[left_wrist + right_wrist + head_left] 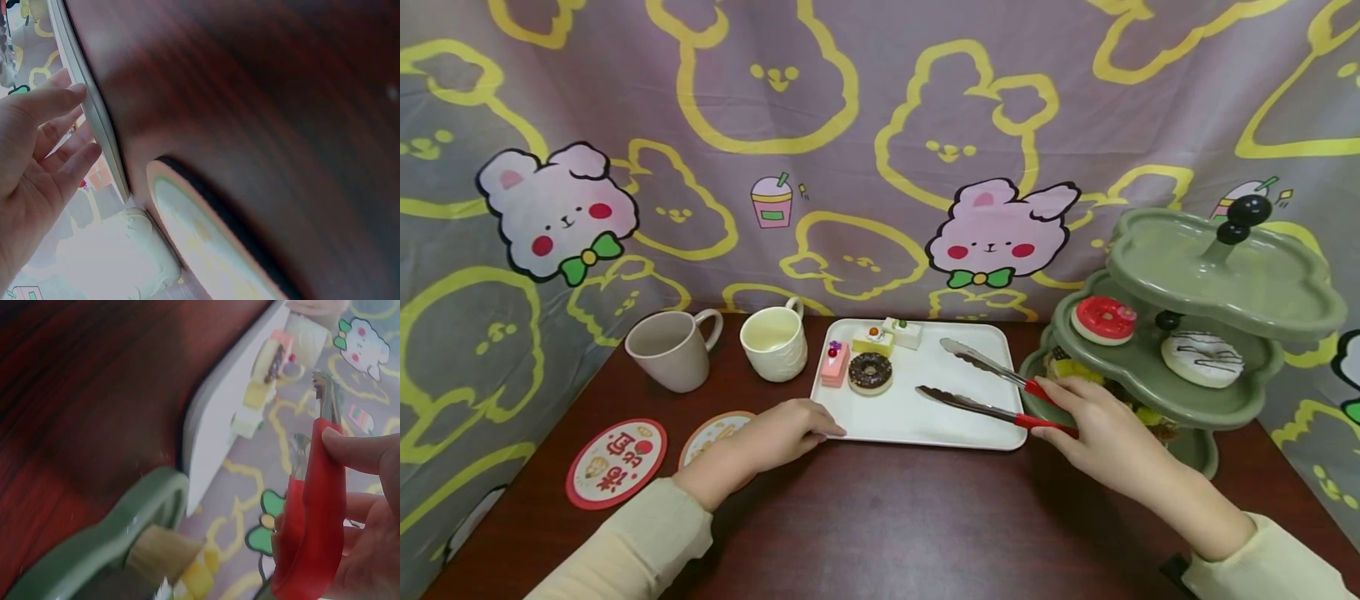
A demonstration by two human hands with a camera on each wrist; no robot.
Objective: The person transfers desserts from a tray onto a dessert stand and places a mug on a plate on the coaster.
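Observation:
My right hand (1108,429) grips metal tongs with red handles (325,506). Their two arms are spread apart over the right half of a white tray (917,429), with nothing between the tips. Relaxed fingers of my left hand (786,433) rest at the tray's near left corner, the thumb right at the rim (100,122). On the tray's left half sit a chocolate donut (870,383), a pink cake slice (833,371), a yellow cake piece (872,343) and a white one (906,335).
At the right stands a green tiered stand (1150,375); its middle tier bears a red donut (1105,329) and a white donut (1202,358). A taupe mug (670,358) and a cream cup (772,350) stand left of the tray. Nearer are a red-rimmed coaster (617,462) and another coaster (700,442).

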